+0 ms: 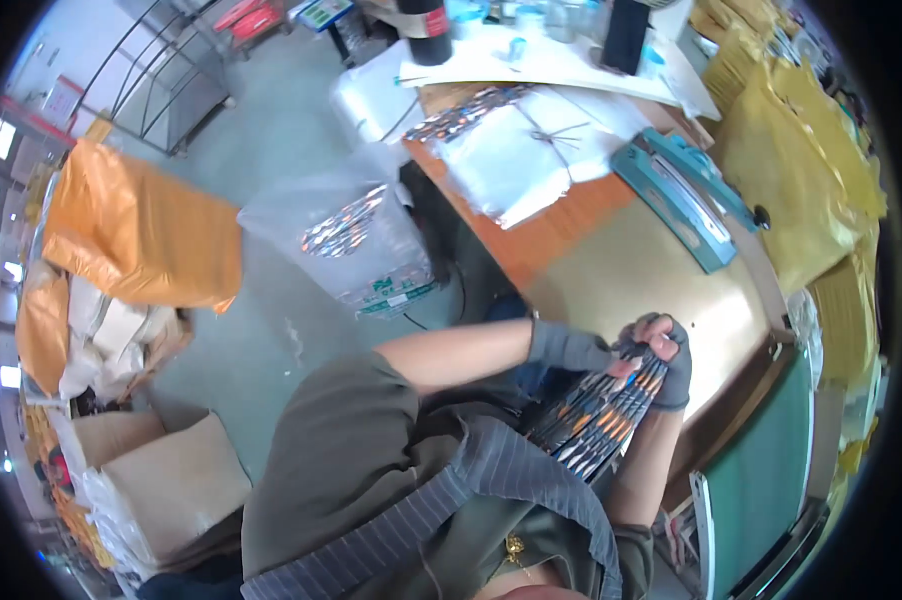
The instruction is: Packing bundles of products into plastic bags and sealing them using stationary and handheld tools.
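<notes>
I see a fan of long, thin, glossy packets (601, 415), dark with silver, orange and blue glints, lying side by side like slats. The bundle runs from my lap up to the near edge of the desk (661, 275), and its upper end sits between my two hands.

My left hand (581, 350) wears a grey fingerless glove; the forearm crosses in from the left, bare to the elbow, and the hand lies on the upper left of the bundle. I cannot tell how far its grip is closed. My right hand (666, 355), gloved the same way, comes up from below with the forearm near upright; its fingers (654, 325) curl over the top ends of the packets, so that grip is closed on the bundle.

Farther off on the desk lie a teal sealer (681, 195), a stack of clear bags (516, 160) and more of the same packets (466, 112). On the floor to the left stands a clear sack (356, 245) with packets inside, well apart from my hands
</notes>
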The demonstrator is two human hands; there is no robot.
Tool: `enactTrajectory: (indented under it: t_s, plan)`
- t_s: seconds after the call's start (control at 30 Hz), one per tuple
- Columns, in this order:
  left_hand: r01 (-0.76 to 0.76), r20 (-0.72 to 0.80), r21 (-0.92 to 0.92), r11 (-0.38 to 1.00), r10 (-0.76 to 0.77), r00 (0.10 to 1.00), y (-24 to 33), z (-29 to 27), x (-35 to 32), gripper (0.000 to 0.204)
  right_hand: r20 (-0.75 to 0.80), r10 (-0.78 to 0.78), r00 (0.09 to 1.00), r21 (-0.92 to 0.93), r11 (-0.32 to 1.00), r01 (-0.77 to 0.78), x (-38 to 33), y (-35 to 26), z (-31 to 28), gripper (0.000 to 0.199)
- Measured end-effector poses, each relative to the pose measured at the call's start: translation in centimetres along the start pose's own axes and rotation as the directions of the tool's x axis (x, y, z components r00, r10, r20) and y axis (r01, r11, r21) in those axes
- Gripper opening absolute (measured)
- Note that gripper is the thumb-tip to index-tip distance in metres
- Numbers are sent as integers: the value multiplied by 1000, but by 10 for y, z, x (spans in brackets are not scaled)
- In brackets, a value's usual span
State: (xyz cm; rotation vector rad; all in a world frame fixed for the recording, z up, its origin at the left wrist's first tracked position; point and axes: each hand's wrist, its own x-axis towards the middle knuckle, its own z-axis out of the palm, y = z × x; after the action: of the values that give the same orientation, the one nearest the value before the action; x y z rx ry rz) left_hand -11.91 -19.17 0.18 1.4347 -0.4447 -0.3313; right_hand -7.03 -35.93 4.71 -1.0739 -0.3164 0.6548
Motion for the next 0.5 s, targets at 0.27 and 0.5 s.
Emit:
enactTrajectory:
  t_s: [0.27, 0.5]
  plan:
    - [725, -728, 571, 385, -173, 664, -61, -259, -63, 32, 24, 165, 986, 191, 967, -167, 18, 29, -12, 25]
    - [54, -912, 291, 955, 260, 317, 18, -201, -4, 43, 147, 233, 961, 155, 955, -255, 52, 41, 26, 54]
